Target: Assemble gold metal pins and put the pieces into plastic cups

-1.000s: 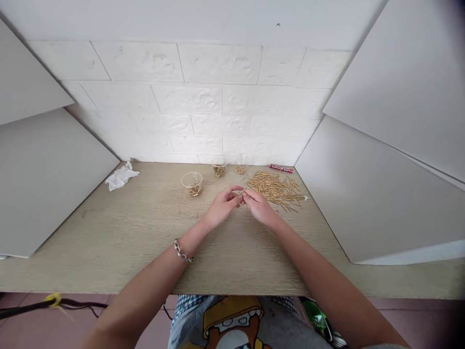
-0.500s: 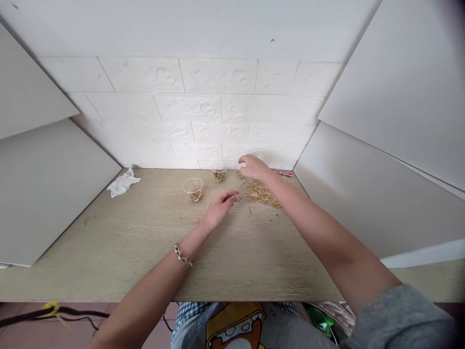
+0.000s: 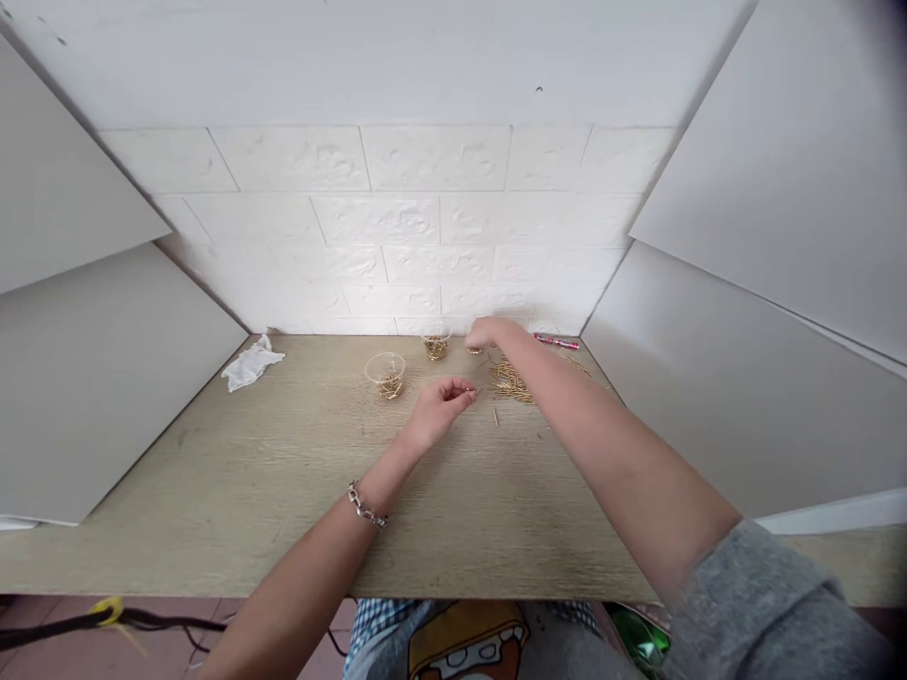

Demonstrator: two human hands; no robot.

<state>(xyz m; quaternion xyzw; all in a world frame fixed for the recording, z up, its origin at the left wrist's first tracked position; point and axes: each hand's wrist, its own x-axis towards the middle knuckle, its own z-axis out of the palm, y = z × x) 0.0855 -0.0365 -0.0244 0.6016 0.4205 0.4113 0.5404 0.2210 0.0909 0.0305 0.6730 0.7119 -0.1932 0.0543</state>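
Room: white brick-pattern wall [image 3: 375, 222] behind a pale wood-grain desk [image 3: 233, 472].
Left hand [image 3: 440, 409]: fingertips pinched narrow on a thin brass pin [image 3: 470, 389].
Right hand [image 3: 492, 332]: fingers curled downward, just above a small pin heap [image 3: 473, 350]; holding anything? Cannot tell.
Around: loose brass pins [image 3: 511, 383] right of the left hand; two clear plastic cups [image 3: 385, 374] of pins to its left, near the wall; white cloth [image 3: 251, 365] far left; red packet [image 3: 556, 341] at the back.

Glossy brass pins [image 3: 511, 385], clear plastic cups [image 3: 385, 374]
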